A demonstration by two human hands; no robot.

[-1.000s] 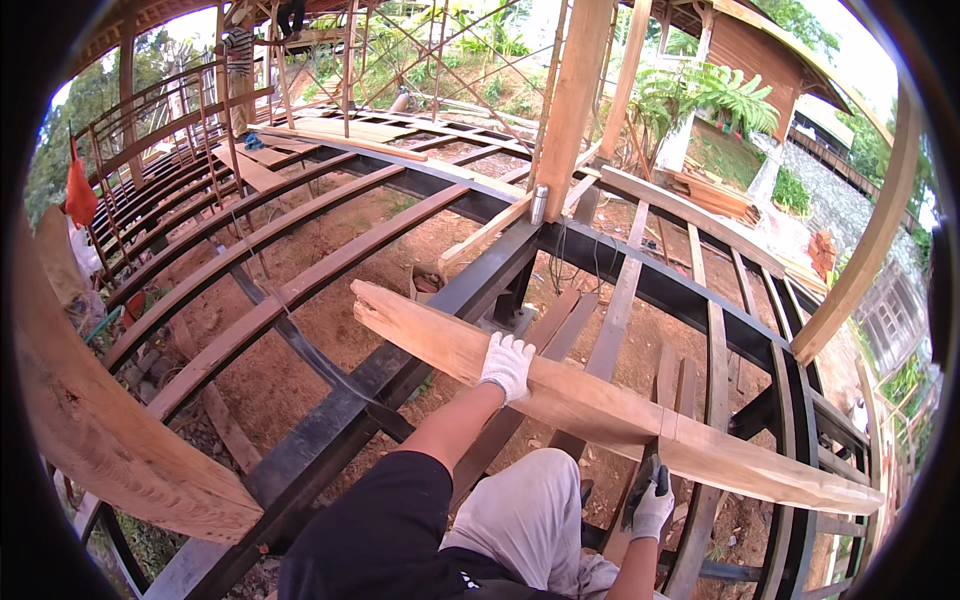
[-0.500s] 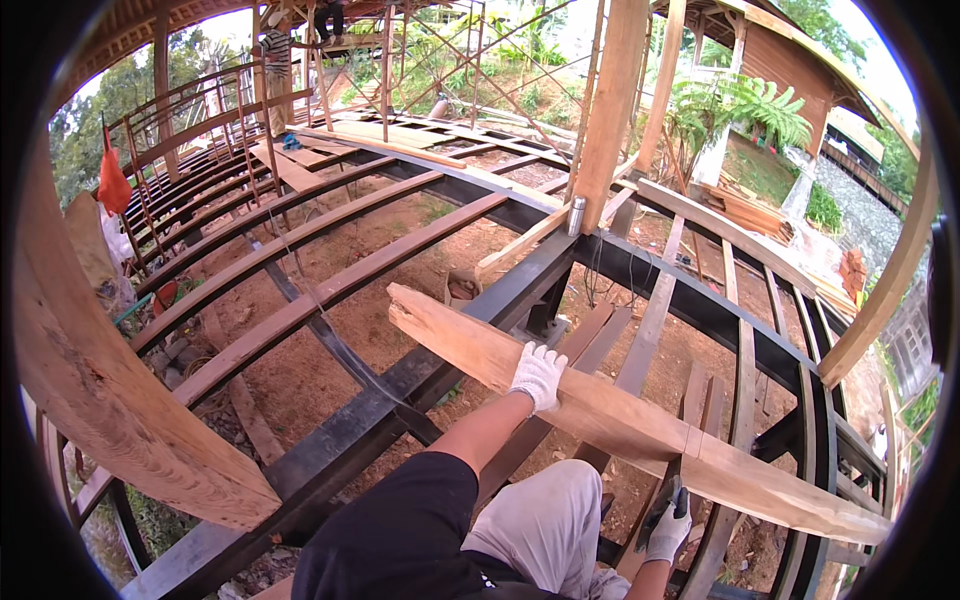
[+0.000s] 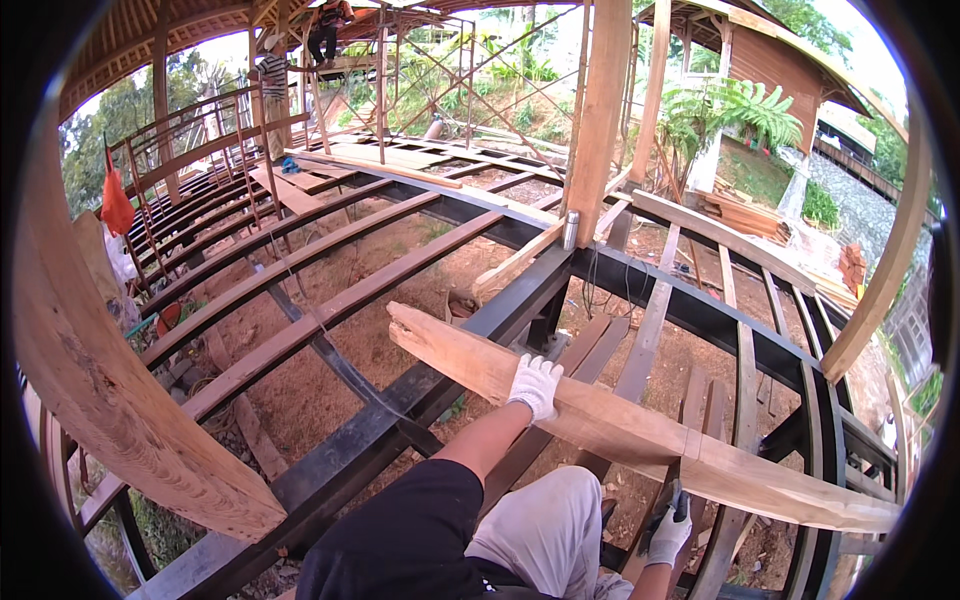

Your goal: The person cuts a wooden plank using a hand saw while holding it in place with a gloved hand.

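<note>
A long, thick wooden beam point(image 3: 620, 425) lies slantwise before me, its rough, split end at the left. My left hand point(image 3: 537, 387), in a white glove, presses on its upper face, with fingers curled over the far edge. My right hand point(image 3: 667, 540), gloved in white too, is closed around the black handle of what looks like a handsaw point(image 3: 660, 507). Its narrow dark blade stands against the beam's near edge, under a thin line crossing the wood. How deep the blade sits is hidden.
Black steel girders point(image 3: 400, 400) and wooden joists point(image 3: 330, 300) form an open floor frame above bare soil. A metal flask point(image 3: 571, 230) stands beside an upright post point(image 3: 598, 120). At left leans a broad timber column point(image 3: 140, 380). Two people point(image 3: 272, 80) are near the far scaffolding.
My view has tilted slightly, so the background sits a little lower. Both hands keep their places on the beam and the handsaw.
</note>
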